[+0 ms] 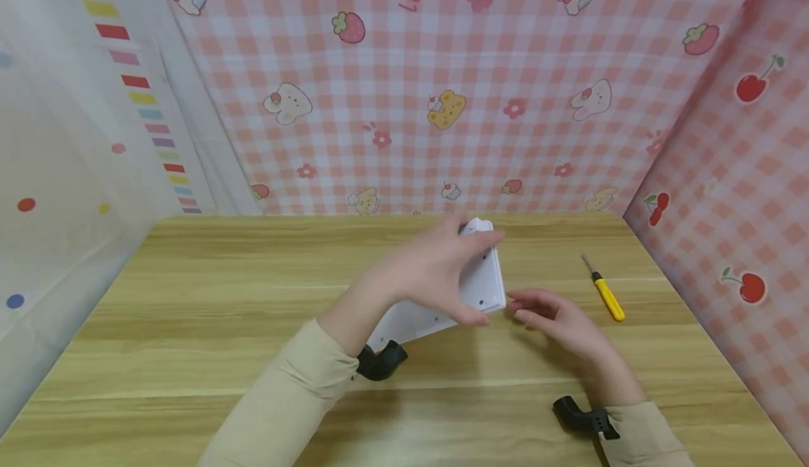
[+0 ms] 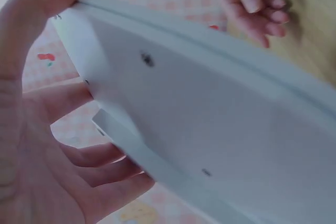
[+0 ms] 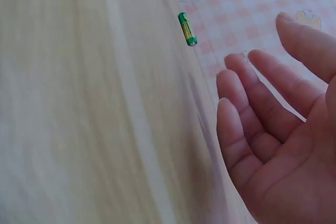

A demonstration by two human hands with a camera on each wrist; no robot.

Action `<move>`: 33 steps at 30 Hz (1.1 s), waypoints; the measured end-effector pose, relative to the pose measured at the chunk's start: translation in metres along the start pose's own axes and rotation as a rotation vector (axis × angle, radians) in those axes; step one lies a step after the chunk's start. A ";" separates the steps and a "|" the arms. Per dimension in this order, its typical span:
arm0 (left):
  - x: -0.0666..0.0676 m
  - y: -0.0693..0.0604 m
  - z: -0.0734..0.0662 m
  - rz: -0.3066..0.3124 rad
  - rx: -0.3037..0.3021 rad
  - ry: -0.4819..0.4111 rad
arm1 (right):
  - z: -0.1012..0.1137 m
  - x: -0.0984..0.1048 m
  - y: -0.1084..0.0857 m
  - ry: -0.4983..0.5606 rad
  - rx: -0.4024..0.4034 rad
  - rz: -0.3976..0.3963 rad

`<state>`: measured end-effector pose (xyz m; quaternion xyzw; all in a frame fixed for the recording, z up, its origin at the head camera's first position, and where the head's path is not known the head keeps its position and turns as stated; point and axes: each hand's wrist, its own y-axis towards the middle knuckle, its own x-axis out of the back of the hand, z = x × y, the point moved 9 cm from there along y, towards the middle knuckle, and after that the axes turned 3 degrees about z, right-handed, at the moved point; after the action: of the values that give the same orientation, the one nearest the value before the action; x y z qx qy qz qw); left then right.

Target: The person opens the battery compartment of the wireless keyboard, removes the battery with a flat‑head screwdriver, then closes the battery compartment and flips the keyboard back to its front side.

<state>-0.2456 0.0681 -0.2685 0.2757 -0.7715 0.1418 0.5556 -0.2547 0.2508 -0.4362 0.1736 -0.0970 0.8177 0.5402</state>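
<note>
My left hand (image 1: 426, 270) grips a long flat white device (image 1: 411, 321) across its width, thumb on one long edge and fingers on the other. The device is tilted, with its right end raised off the table. Small dark screw holes dot the broad face seen in the left wrist view, where a raised strip (image 2: 157, 166) runs along one side; its other face is hidden. Just right of the device, my right hand (image 1: 565, 323) hovers with loosely curled fingers and holds nothing.
A screwdriver (image 1: 608, 298) with a yellow handle lies to the right on the wooden table (image 1: 208, 354). One green and yellow battery (image 3: 187, 29) lies near the table's far edge in the right wrist view. Patterned cloth (image 1: 404, 102) hangs behind and at the right.
</note>
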 end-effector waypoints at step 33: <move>0.076 -0.041 0.018 -0.111 -0.024 -0.276 | 0.022 -0.052 0.023 0.156 0.018 0.084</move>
<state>-0.2537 0.0052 -0.2070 0.3282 -0.8257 0.0626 0.4546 -0.2530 0.1897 -0.4355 0.1099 -0.0545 0.8514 0.5099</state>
